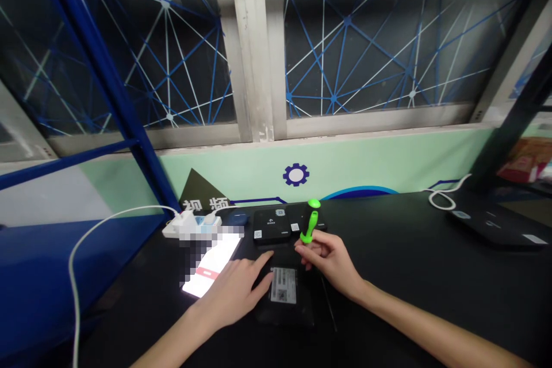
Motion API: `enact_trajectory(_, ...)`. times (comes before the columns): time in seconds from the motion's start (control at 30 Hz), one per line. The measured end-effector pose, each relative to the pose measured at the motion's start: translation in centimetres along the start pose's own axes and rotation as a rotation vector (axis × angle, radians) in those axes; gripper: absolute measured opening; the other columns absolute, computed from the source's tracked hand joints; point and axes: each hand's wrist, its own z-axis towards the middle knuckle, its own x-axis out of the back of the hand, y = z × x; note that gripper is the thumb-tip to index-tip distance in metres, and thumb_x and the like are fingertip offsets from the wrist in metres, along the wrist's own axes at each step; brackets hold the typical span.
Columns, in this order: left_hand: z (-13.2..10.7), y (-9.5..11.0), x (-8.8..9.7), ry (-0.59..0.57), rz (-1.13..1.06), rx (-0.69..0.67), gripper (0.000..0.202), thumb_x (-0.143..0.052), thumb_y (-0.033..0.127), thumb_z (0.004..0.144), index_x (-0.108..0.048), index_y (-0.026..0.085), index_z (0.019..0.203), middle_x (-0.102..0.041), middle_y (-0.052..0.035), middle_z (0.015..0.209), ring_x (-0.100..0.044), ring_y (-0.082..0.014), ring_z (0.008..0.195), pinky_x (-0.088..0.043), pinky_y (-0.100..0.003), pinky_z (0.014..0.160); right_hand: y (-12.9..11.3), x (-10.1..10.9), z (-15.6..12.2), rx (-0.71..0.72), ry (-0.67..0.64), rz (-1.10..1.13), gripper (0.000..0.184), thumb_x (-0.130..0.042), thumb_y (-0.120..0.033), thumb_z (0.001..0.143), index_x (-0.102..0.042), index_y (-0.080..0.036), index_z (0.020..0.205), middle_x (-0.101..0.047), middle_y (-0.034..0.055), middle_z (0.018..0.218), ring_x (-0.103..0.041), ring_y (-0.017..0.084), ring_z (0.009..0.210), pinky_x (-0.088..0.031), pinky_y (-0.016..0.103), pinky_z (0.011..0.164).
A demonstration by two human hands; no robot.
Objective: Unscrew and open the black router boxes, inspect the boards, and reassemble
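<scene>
Your left hand is open and empty, its fingers stretched out and slightly spread. The tip of the index finger reaches the flat black casing on the black tabletop, just beside the white label with a QR code. Your right hand pinches a green-and-black screwdriver between thumb and fingers. The tool stands nearly upright above the far end of the casing, with its lower end hidden by your fingers.

Beyond your hands, a black box with small QR stickers lies just past the casing. To its left are a dark blue oval object and a white power strip, with a white cable running off toward the lower left. A lit smartphone lies near your left hand, partly blurred out. A black pad sits well off to the right with a coiled white cable beside it. Behind the table are a pale green wall with a blue gear emblem and a window patterned with blue and white lines.
</scene>
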Motion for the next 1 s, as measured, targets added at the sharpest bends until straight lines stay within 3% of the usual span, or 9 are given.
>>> enact_trajectory(0.13,0.0,-0.1,-0.1,0.009,-0.005,-0.005,0.052,-0.03,0.05,0.106,-0.044,0.025,0.149,-0.069,-0.0073,0.088,-0.068,-0.0294,0.082,-0.048,-0.036,0.071,0.2,-0.1,0.1,-0.02,0.064,0.074,0.029,-0.084,-0.038,0.077,-0.063,-0.018,0.079,-0.066,-0.0007,0.063,-0.061,0.012,0.055,-0.053,0.022,0.054)
enact_trajectory(0.4,0.0,0.0,-0.1,0.019,0.001,-0.009,0.051,-0.031,0.05,0.106,-0.046,0.025,0.148,-0.069,-0.0073,0.087,-0.068,-0.0299,0.081,-0.048,-0.036,0.07,0.3,0.2,-0.3,0.01,-0.019,-0.019,0.024,-0.066,-0.04,0.093,-0.071,-0.017,0.095,-0.075,0.0081,0.087,-0.063,0.013,0.065,-0.051,0.022,0.056)
enact_trajectory(0.7,0.0,-0.1,-0.1,0.016,0.011,-0.005,0.051,-0.031,0.049,0.106,-0.045,0.025,0.148,-0.07,-0.0072,0.087,-0.069,-0.0304,0.081,-0.049,-0.037,0.07,0.0,-0.2,-0.2,0.055,-0.06,0.045,0.025,-0.061,-0.039,0.097,-0.072,-0.017,0.098,-0.067,0.0043,0.081,-0.058,0.01,0.059,-0.051,0.023,0.055)
enact_trajectory(1.0,-0.1,0.0,-0.1,0.014,0.016,0.004,0.05,-0.03,0.049,0.106,-0.044,0.026,0.148,-0.068,-0.0067,0.086,-0.067,-0.0281,0.079,-0.048,-0.036,0.069,-0.9,0.0,-0.3,0.079,-0.019,0.027,0.025,-0.059,-0.04,0.098,-0.071,-0.017,0.1,-0.067,0.005,0.082,-0.058,0.011,0.06,-0.051,0.026,0.058)
